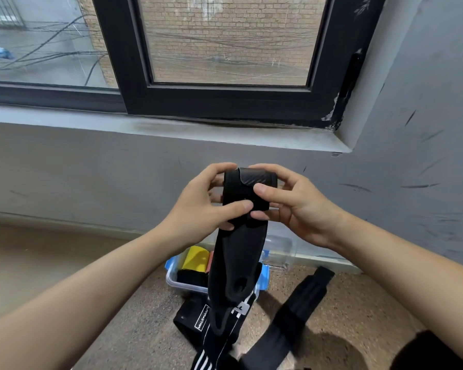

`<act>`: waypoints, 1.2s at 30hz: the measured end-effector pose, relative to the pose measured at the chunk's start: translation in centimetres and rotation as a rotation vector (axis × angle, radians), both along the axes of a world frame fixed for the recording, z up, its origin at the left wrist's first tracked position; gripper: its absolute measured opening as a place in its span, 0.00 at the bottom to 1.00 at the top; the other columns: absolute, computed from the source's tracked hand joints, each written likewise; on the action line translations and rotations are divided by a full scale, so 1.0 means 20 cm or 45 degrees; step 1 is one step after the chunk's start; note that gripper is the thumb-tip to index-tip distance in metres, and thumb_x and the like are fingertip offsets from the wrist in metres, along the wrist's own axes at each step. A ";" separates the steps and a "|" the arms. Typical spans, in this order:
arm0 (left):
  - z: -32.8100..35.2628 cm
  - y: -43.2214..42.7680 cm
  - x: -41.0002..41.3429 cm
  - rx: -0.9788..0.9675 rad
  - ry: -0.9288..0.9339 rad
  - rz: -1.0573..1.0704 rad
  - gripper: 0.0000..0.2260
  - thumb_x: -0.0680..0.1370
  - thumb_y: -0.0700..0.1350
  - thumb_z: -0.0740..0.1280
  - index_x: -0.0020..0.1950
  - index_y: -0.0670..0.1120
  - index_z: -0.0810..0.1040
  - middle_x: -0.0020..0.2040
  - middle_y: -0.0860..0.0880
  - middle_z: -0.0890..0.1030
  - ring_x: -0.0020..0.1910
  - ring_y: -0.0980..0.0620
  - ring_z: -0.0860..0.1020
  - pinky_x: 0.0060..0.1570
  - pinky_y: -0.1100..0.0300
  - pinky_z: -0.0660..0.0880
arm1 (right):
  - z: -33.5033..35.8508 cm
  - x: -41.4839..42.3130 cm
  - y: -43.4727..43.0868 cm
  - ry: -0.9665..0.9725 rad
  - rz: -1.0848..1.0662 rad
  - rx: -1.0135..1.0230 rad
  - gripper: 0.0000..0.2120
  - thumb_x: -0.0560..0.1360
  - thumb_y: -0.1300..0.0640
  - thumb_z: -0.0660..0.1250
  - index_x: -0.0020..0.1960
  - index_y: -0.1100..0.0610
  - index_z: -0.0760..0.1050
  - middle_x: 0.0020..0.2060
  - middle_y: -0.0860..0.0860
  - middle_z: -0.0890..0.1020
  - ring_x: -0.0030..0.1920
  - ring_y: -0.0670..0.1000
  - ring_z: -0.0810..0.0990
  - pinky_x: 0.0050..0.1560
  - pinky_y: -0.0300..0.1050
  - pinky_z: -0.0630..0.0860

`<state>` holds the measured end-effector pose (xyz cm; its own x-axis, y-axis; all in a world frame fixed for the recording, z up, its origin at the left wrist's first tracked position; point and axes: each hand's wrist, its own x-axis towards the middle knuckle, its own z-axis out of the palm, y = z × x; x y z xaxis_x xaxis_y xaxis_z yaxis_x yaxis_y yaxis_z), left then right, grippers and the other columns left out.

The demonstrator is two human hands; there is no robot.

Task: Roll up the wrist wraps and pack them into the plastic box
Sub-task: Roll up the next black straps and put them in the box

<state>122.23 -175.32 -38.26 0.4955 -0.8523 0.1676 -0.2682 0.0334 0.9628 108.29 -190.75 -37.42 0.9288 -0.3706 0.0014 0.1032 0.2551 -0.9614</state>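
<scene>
Your left hand (203, 201) and right hand (292, 204) are raised in front of the grey wall, both closed around the rolled top end of a long black fabric wrist wrap (238, 236). Your left thumb presses across the front of the roll and your right thumb sits on it just above, with the other fingers curled behind. The unrolled tail of the wrap hangs straight down from your hands, its loop end dangling over the floor.

Below it, a clear plastic box with blue clips (183, 283) sits on the speckled brown floor (118, 316) near the wall, holding a yellow roll (194, 259) and a black roll (190, 277). Just in front of the box lies a black wrap with white stripes (201, 332), and to its right another plain black wrap (292, 313) stretches across the floor.
</scene>
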 end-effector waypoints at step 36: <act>0.01 0.01 0.01 0.042 0.082 -0.015 0.24 0.73 0.41 0.78 0.66 0.54 0.77 0.61 0.46 0.81 0.53 0.50 0.85 0.43 0.52 0.84 | 0.00 0.00 0.02 0.003 -0.070 0.032 0.24 0.71 0.59 0.74 0.66 0.61 0.76 0.48 0.56 0.85 0.50 0.56 0.85 0.45 0.47 0.85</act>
<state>122.48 -175.11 -38.14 0.4944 -0.8626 0.1075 -0.2056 0.0041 0.9786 108.32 -190.29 -37.41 0.9069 -0.4212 -0.0105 0.1157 0.2728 -0.9551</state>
